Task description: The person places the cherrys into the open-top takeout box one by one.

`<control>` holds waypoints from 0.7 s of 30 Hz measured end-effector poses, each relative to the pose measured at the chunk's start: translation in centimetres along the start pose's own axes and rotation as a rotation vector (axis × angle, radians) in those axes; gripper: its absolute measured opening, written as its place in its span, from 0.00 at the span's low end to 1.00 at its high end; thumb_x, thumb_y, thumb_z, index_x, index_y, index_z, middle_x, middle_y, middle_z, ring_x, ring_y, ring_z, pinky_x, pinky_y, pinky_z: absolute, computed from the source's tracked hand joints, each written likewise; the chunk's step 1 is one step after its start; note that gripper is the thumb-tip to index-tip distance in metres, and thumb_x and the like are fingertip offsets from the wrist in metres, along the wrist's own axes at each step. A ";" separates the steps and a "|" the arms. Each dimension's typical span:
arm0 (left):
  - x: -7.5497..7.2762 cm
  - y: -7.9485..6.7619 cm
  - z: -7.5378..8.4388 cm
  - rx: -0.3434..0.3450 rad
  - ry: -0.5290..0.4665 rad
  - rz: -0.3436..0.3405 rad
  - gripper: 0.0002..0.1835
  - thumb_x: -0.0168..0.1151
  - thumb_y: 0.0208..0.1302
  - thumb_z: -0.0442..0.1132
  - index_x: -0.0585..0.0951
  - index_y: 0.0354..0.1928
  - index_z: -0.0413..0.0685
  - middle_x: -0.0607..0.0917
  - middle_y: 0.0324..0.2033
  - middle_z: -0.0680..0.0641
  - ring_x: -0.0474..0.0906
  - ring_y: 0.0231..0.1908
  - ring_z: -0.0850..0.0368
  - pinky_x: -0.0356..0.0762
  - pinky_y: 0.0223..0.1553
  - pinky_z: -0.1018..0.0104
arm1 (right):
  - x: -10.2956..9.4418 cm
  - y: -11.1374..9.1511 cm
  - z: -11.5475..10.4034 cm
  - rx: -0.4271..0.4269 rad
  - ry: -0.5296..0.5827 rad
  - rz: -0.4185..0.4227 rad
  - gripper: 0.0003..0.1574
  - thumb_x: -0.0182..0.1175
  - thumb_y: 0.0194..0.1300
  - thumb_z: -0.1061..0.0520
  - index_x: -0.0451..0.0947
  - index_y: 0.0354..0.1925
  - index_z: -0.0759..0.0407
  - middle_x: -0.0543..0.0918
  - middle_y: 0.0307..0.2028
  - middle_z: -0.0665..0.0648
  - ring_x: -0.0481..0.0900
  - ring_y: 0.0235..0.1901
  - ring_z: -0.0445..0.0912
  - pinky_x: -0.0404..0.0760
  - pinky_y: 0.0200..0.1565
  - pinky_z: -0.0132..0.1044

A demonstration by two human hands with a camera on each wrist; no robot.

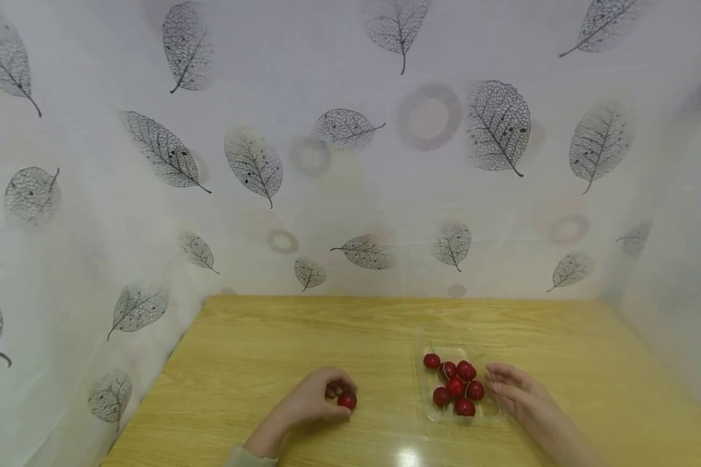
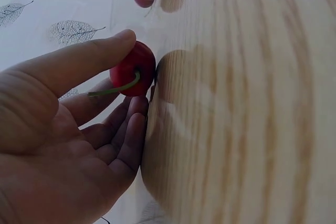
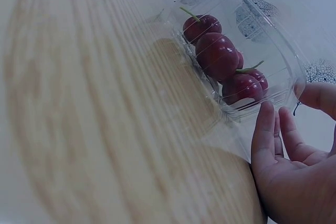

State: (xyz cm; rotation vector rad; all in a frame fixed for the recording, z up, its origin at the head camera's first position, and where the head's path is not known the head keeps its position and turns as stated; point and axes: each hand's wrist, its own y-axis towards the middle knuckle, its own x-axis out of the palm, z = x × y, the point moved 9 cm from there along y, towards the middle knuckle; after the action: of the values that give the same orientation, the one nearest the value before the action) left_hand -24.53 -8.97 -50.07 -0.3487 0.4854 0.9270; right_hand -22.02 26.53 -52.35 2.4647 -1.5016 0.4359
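Note:
My left hand (image 1: 318, 397) pinches a dark red cherry (image 1: 347, 400) between thumb and fingers, low over the table. In the left wrist view its green stem (image 2: 118, 88) sticks out toward the palm. To the right, a clear plastic box (image 3: 286, 59) holds several dark red cherries (image 1: 455, 387), a few with stems showing. My right hand (image 1: 522, 394) is at the box's right side, its fairly straight fingertips (image 3: 266, 111) right at the wall and one digit (image 3: 317, 95) up at the rim.
The box and both hands are over a light wood-grain table (image 1: 269, 337). Pale sheeting (image 1: 350, 194) printed with grey leaves stands behind it and along both sides.

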 end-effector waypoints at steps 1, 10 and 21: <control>0.0 0.0 0.0 -0.003 0.002 0.001 0.18 0.79 0.56 0.34 0.87 0.49 0.47 0.87 0.44 0.51 0.77 0.43 0.67 0.78 0.47 0.74 | 0.0 0.0 0.0 0.000 0.002 0.000 0.29 0.41 0.82 0.70 0.79 0.60 0.42 0.84 0.59 0.40 0.83 0.59 0.33 0.79 0.63 0.23; 0.0 0.1 -0.2 -0.015 -0.024 -0.002 0.16 0.78 0.58 0.33 0.87 0.49 0.46 0.86 0.44 0.50 0.77 0.42 0.66 0.77 0.45 0.74 | -0.4 -0.1 0.3 0.025 -0.023 0.044 0.27 0.43 0.82 0.69 0.79 0.58 0.41 0.85 0.57 0.38 0.83 0.58 0.32 0.80 0.62 0.22; 0.1 0.1 0.1 -0.026 -0.005 0.002 0.16 0.77 0.58 0.34 0.87 0.49 0.46 0.86 0.43 0.50 0.77 0.41 0.65 0.78 0.45 0.74 | -0.9 -0.1 0.6 0.067 -0.059 0.089 0.24 0.45 0.83 0.67 0.78 0.57 0.40 0.84 0.57 0.37 0.83 0.58 0.31 0.80 0.62 0.22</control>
State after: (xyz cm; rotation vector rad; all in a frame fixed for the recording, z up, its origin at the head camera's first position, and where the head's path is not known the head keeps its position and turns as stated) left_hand -24.58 -8.81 -50.04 -0.3688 0.4694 0.9370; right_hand -22.26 27.05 -53.25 2.4892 -1.6514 0.4397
